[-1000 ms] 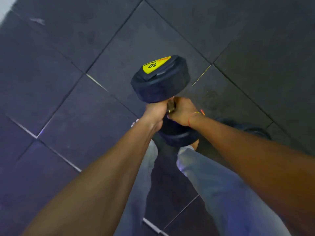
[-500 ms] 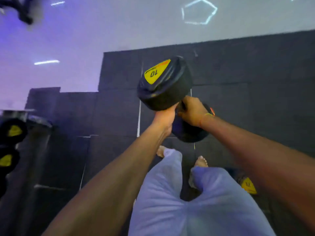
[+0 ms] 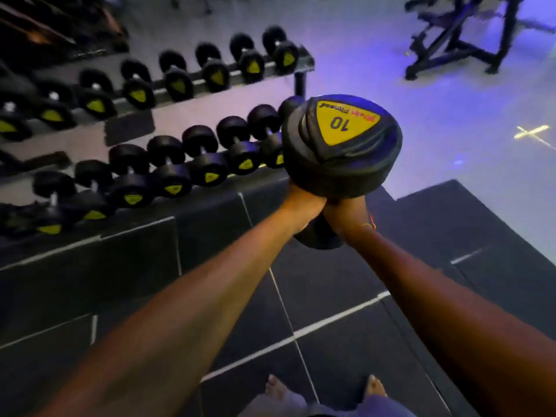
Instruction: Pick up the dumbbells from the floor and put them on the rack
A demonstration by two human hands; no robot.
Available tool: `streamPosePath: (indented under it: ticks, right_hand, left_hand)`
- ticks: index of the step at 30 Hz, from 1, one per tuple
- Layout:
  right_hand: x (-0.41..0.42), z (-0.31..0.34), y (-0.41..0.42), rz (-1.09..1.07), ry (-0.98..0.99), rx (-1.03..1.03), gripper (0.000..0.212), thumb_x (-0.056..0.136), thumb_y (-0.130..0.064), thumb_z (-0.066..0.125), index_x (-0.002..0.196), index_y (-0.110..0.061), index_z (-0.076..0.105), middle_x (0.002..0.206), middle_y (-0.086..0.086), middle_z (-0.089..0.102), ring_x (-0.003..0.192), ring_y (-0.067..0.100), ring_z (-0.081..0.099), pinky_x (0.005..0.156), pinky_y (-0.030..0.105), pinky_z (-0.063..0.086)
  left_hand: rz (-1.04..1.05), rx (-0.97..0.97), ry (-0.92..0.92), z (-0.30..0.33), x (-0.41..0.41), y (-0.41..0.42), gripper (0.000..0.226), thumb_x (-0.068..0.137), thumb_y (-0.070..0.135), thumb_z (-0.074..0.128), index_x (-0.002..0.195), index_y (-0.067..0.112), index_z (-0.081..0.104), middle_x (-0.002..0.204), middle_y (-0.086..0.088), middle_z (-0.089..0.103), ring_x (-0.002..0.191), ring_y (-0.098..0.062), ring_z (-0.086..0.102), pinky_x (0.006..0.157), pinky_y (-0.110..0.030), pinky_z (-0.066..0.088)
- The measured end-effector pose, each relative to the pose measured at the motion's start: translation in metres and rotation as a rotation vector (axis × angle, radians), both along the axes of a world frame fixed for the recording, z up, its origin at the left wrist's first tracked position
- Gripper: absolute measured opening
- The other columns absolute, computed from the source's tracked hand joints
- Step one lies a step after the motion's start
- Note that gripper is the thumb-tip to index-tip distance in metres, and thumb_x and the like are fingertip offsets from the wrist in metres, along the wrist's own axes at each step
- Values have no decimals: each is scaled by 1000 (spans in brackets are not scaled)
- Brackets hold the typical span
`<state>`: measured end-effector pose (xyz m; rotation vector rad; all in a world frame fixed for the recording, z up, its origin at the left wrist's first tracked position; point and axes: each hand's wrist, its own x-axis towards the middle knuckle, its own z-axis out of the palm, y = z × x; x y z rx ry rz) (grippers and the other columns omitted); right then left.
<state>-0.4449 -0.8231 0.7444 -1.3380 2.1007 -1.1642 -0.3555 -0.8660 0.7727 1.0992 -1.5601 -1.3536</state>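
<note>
Both hands, left hand (image 3: 304, 206) and right hand (image 3: 346, 210), wrap one upright dumbbell (image 3: 343, 145), hiding its handle; blurred rack (image 3: 301, 79) holds two rows, uncountable.

A dim gym interior is washed in violet-blue light, strongest on the pale floor (image 3: 451, 121) at upper right, where a bright yellowish cross-shaped reflection (image 3: 531, 132) is seen. The rack (image 3: 192, 82) of weights at left is smeared by motion blur, its yellow labels softened. The yellow "10" plate of the raised dumbbell (image 3: 346, 145) is rendered sharpest. Straight tile seams are bowed by wide-angle distortion, and the forearms are stretched toward the lower corners.
</note>
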Motion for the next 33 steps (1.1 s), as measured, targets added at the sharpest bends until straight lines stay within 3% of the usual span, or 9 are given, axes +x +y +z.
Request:
streamPosePath:
  ticks: [4, 8, 10, 12, 15, 19, 23, 28, 33]
  right_hand:
    - [144, -11, -99, 206, -43, -58, 28, 84, -25, 62, 111, -17, 61, 109, 6, 63, 106, 18, 56, 93, 32, 46]
    - [280, -21, -166, 455, -60, 19, 44, 72, -42, 54, 111, -23, 61, 115, 5, 65, 110, 21, 58, 84, 26, 40]
    - [347, -31, -197, 560, -82, 24, 45, 68, -47, 51, 104, -24, 62, 107, 1, 67, 105, 22, 62, 84, 29, 48]
    - [417, -35, -221, 670, -81, 57, 41, 66, -50, 48, 98, -26, 59, 98, -3, 68, 95, 20, 63, 83, 37, 54]
    - [521, -43, -247, 881, -54, 60, 38, 70, -47, 52, 100, -25, 60, 95, -1, 67, 92, 20, 64, 80, 39, 55]
    - [652, -53, -270, 1107, 22, 64, 33, 81, -31, 61, 111, -19, 61, 106, 8, 64, 103, 23, 59, 85, 32, 47]
    - [784, -64, -275, 1361, 19, 152, 25, 79, -30, 69, 100, -17, 66, 101, 8, 68, 100, 23, 62, 79, 26, 44]
    - [948, -85, -282, 1438, 30, 165, 22, 74, -37, 74, 81, -18, 66, 83, 6, 70, 86, 22, 66, 72, 31, 50]
    - [1086, -104, -310, 1442, -21, 266, 22, 69, -36, 76, 74, -23, 59, 81, 10, 69, 72, 19, 62, 62, 25, 36]
  left_hand:
    - [238, -107, -72, -8, 151, -80, 65, 88, 38, 64, 146, 14, 44, 152, -5, 42, 139, -20, 40, 115, -41, 34]
    - [462, -22, -59, -17, 293, -117, 66, 79, 44, 74, 139, 24, 53, 146, 2, 51, 133, -21, 49, 109, -49, 42]
    - [575, -44, -47, -14, 358, -125, 54, 84, 33, 73, 134, 26, 54, 141, 7, 51, 130, -13, 49, 110, -28, 41]
    - [705, -37, -2, -14, 420, -137, 53, 84, 21, 72, 134, 17, 54, 133, 5, 55, 120, -8, 52, 95, -9, 42]
    - [903, 79, 62, -27, 511, -150, 49, 79, 18, 74, 125, 19, 56, 123, 4, 59, 109, -8, 52, 81, -12, 45]
    - [1148, 185, 33, -39, 628, -158, 57, 86, 16, 73, 138, 9, 51, 137, -5, 55, 120, -10, 49, 102, -24, 41]
    - [1305, 265, 46, -32, 746, -155, 46, 91, 1, 64, 135, 3, 52, 130, -5, 56, 109, -9, 47, 83, -11, 41]
    - [1444, 388, 87, -57, 914, -161, 36, 59, 25, 73, 95, 21, 67, 92, 5, 68, 89, -11, 59, 78, -28, 49]
    - [1436, 480, 66, -81, 1064, -200, 18, 78, 19, 76, 94, 18, 67, 93, 1, 69, 84, -12, 61, 76, -31, 50]
